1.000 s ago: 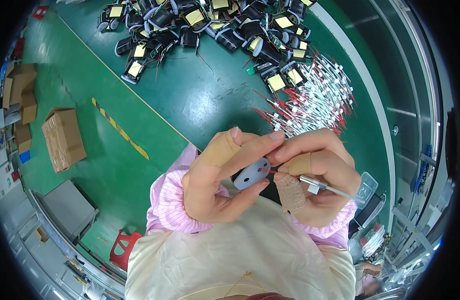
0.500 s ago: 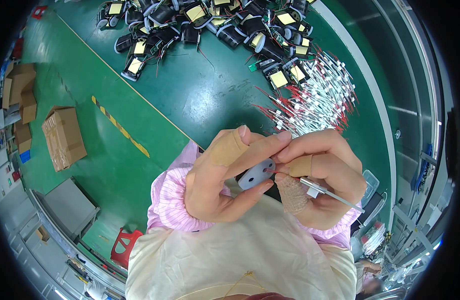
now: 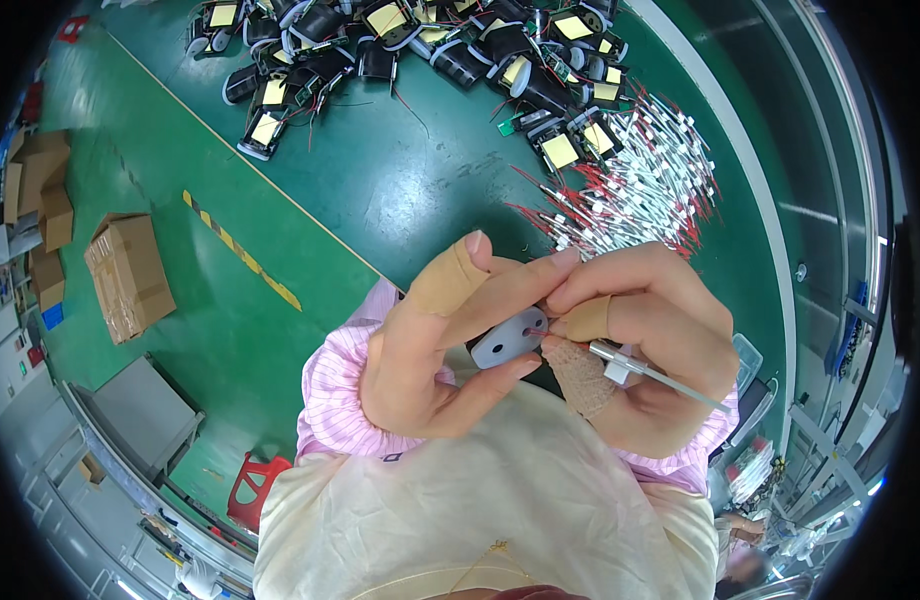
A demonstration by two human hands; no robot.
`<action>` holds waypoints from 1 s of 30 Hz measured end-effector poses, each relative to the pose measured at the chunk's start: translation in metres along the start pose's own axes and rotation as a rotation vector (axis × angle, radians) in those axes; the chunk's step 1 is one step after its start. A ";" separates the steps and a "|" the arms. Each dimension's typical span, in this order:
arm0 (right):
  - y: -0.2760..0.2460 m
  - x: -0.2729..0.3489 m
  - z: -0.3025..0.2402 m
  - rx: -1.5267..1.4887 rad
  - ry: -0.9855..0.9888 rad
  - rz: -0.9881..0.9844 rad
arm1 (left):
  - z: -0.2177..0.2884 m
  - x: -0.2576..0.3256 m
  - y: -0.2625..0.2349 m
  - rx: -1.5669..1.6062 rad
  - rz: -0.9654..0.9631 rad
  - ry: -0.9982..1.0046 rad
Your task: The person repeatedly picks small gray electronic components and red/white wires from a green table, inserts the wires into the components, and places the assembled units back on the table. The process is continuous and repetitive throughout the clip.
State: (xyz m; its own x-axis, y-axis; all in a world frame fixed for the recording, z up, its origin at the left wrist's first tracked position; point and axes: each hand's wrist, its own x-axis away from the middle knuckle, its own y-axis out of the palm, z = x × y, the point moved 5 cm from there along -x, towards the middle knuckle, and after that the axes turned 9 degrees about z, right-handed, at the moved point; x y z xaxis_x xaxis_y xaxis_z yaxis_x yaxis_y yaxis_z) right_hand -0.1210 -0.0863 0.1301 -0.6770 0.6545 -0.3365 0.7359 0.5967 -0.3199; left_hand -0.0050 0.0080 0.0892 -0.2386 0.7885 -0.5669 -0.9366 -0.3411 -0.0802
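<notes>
Between the thumb and fingers of my left hand is a grey oval end cap with small dark holes. Whatever lies behind the cap is mostly hidden by my fingers. My right hand is closed in a pinch at the cap's right side, holding a thin red wire that meets the cap at one hole. From this hand also sticks out a lead with a white connector, a silvery part and a pale tail. Tan bandages wrap fingers on both hands.
Beyond my hands, a green table carries a heap of black devices with pale yellow pads. A pile of red-and-white wire leads lies at right. Cardboard boxes and a red stool stand to the left.
Both hands have shifted slightly, and the cap has tilted a little between my fingers. The right fingertips stay at the wire beside it.
</notes>
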 end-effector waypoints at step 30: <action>0.001 -0.003 -0.002 0.058 -0.053 -0.003 | -0.007 -0.002 0.000 -0.109 -0.125 0.073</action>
State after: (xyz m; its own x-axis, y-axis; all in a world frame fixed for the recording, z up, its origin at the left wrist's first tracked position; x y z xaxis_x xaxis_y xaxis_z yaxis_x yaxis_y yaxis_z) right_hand -0.1179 -0.0869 0.1323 -0.6796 0.6266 -0.3815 0.7335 0.5696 -0.3710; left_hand -0.0024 0.0029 0.0842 -0.0989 0.7903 -0.6047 -0.9234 -0.2994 -0.2403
